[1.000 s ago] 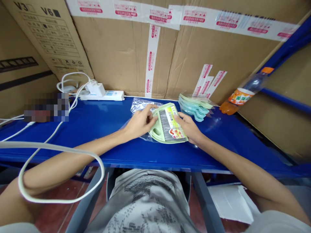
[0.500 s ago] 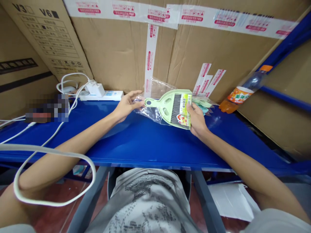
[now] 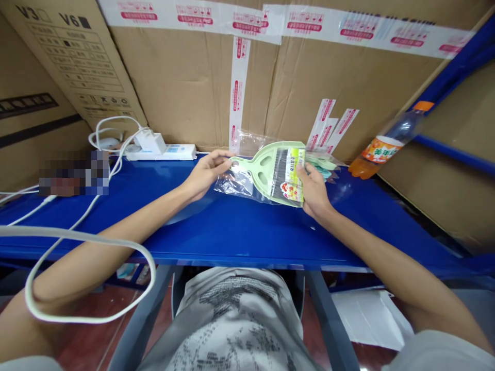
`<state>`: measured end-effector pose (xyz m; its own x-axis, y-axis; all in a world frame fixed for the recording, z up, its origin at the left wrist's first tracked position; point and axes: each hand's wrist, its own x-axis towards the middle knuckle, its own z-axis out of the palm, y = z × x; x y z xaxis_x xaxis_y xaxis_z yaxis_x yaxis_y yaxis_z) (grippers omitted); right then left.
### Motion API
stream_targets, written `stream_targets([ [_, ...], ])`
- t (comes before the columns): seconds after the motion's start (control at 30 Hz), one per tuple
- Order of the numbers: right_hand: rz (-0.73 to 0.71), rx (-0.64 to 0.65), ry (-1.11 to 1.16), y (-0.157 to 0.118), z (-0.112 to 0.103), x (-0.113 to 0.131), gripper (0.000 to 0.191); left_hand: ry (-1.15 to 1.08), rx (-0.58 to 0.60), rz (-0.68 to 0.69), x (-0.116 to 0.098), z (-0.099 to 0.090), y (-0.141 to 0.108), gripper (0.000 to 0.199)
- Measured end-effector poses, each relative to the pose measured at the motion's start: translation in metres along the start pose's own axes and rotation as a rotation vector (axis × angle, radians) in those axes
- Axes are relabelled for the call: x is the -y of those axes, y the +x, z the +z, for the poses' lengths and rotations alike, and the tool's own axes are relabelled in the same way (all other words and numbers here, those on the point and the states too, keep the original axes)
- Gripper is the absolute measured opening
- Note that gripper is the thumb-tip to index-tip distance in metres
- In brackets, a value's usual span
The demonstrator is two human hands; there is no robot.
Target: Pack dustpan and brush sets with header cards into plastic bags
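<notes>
A pale green dustpan [image 3: 265, 169] with a dark-bristled brush [image 3: 280, 167] nested in it is held above the blue table. A clear plastic bag [image 3: 243, 186] lies around its handle end and shines there. My left hand [image 3: 211, 172] is closed at the handle's tip, thumb and fingers pinched on the handle and film. At the wide end, my right hand [image 3: 314, 189] grips the dustpan, its thumb on the yellow and white label [image 3: 295, 172]. Behind that hand lie pale green and teal items in clear wrap [image 3: 325, 166], partly hidden.
Large cardboard boxes [image 3: 185, 87] wall the back of the blue table [image 3: 240, 232]. An orange drink bottle [image 3: 382, 147] leans at the right. A white power strip [image 3: 178, 152] and cables sit at the left; one white cable [image 3: 93, 236] loops over my left forearm.
My left fingers have closed in on the handle's tip, where they were more spread before. The clear film around the handle has shifted. My right hand stays nearly still.
</notes>
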<state>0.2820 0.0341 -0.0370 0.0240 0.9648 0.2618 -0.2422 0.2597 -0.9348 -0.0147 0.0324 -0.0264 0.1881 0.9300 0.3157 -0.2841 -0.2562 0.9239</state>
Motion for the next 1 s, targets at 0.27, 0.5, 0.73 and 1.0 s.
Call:
stream_targets([
  [0.27, 0.004, -0.001, -0.031, -0.003, 0.002, 0.001, 0.058, -0.071, 0.007, -0.156, 0.002, 0.001, -0.004, 0.073],
  [0.5, 0.072, 0.063, -0.078, -0.003, 0.002, -0.002, 0.054, -0.087, 0.133, -0.265, 0.001, 0.004, -0.006, 0.024],
  [0.73, 0.180, 0.125, -0.057, 0.002, -0.002, 0.002, 0.049, -0.118, 0.012, -0.303, 0.004, 0.004, -0.004, 0.023],
  [1.0, 0.092, 0.128, -0.202, 0.006, -0.009, 0.017, 0.061, -0.109, -0.091, -0.294, -0.006, 0.007, -0.004, 0.026],
])
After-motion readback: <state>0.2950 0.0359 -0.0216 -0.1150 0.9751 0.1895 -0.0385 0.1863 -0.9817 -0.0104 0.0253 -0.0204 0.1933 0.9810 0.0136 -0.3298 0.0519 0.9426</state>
